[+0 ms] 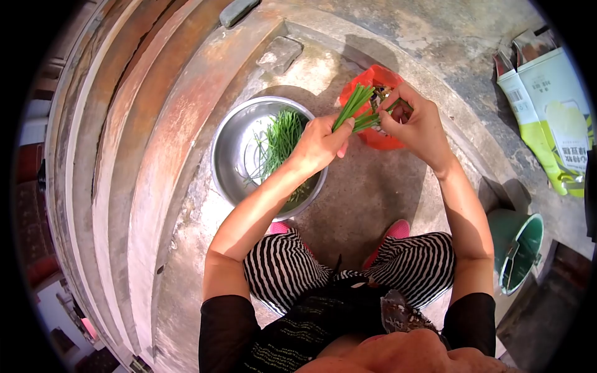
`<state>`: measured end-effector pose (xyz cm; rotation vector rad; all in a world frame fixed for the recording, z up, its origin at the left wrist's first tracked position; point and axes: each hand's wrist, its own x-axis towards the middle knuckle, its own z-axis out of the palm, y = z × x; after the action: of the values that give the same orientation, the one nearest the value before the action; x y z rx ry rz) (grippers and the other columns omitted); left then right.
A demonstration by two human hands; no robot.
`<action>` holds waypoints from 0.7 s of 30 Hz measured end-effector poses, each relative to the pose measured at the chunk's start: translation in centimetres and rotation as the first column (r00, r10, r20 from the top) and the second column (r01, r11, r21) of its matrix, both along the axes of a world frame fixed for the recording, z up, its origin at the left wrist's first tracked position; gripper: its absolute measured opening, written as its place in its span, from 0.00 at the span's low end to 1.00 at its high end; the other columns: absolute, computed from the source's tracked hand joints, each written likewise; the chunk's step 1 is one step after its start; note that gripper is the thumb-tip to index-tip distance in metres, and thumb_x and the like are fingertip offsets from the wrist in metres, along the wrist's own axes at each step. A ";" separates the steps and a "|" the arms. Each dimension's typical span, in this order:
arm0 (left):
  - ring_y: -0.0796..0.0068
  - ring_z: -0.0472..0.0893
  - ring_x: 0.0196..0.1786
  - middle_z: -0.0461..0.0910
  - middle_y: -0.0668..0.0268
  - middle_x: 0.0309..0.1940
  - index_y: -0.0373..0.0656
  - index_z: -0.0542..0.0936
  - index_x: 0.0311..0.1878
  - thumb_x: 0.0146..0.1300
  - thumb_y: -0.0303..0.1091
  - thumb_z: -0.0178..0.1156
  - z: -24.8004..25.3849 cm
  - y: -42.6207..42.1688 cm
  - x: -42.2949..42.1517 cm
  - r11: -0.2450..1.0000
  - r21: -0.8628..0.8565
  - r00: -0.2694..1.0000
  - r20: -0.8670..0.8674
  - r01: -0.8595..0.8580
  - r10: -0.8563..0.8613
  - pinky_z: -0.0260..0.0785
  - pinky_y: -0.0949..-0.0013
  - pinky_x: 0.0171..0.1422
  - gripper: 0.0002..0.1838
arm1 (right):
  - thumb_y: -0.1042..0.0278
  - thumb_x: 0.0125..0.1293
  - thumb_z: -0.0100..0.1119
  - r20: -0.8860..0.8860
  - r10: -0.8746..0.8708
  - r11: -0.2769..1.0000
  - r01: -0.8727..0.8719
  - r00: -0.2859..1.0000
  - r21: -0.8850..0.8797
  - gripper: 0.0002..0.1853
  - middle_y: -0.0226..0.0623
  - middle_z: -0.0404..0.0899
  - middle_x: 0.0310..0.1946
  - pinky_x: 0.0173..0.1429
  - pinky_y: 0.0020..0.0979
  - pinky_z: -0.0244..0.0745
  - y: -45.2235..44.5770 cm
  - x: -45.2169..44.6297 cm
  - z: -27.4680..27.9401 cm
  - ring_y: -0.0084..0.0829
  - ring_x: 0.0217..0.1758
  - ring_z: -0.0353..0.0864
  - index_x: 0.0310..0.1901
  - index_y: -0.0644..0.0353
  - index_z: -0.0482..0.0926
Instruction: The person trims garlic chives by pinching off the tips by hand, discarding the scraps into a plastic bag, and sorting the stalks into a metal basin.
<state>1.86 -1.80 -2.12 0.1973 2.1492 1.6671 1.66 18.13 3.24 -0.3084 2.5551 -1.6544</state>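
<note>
My left hand [323,143] is closed round a small bunch of green stalks [353,107], whose cut ends point up and away from me. Just right of it, my right hand [415,121] pinches at the stalks, thumb and forefinger together. Behind both hands sits an open red plastic bag [380,140] with dark scraps inside, partly hidden by my hands. Left of my left hand, a round metal basin [225,171] stands on the ground and holds a heap of long thin green leaves [281,142]; my left forearm covers part of it.
Concrete steps [168,130] rise on the left. A flat stone [280,55] lies beyond the basin, and another grey block [237,11] is on a step. At right are a green bucket [515,248] and a green-and-white package [553,115]. My pink shoes are below.
</note>
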 end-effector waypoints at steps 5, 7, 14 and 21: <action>0.79 0.72 0.18 0.71 0.67 0.11 0.36 0.75 0.25 0.66 0.43 0.50 0.9 0.1 0.3 0.999 -0.043 0.998 -0.060 0.007 -0.010 0.63 0.69 0.25 0.20 | 0.75 0.55 0.63 0.002 0.099 0.995 -0.099 0.995 0.004 0.07 0.30 0.75 0.19 0.25 0.22 0.62 0.3 0.0 -0.4 0.15 0.22 0.71 0.30 0.59 0.73; 0.79 0.72 0.18 0.71 0.68 0.11 0.36 0.75 0.25 0.66 0.43 0.51 1.2 0.4 0.5 0.998 -0.068 0.995 -0.097 0.011 -0.018 0.63 0.69 0.25 0.20 | 0.75 0.55 0.63 -0.003 0.123 0.991 -0.123 0.992 -0.048 0.07 0.32 0.75 0.19 0.25 0.23 0.63 -0.1 0.1 -0.4 0.18 0.22 0.72 0.31 0.60 0.72; 0.83 0.69 0.18 0.69 0.71 0.12 0.36 0.77 0.30 0.67 0.42 0.49 1.0 0.5 0.4 0.998 -0.031 0.998 -0.015 0.060 -0.060 0.59 0.73 0.24 0.19 | 0.77 0.54 0.61 -0.450 0.019 0.934 0.145 0.893 0.327 0.08 0.38 0.74 0.21 0.29 0.31 0.67 -0.2 -0.4 -1.6 0.29 0.22 0.73 0.30 0.63 0.70; 0.87 0.57 0.13 0.64 0.73 0.11 0.27 0.78 0.40 0.68 0.37 0.46 2.6 -0.5 0.4 0.919 0.394 0.924 0.359 -0.024 -0.130 0.47 0.81 0.17 0.19 | 0.78 0.52 0.63 -0.277 -0.247 0.890 0.330 0.929 0.313 0.08 0.41 0.78 0.32 0.37 0.33 0.74 4.0 -3.1 -3.1 0.37 0.34 0.80 0.33 0.64 0.74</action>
<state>2.26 -2.30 0.49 0.0393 1.5028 1.9089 -1.39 22.10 0.15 -0.0941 3.1423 -1.2454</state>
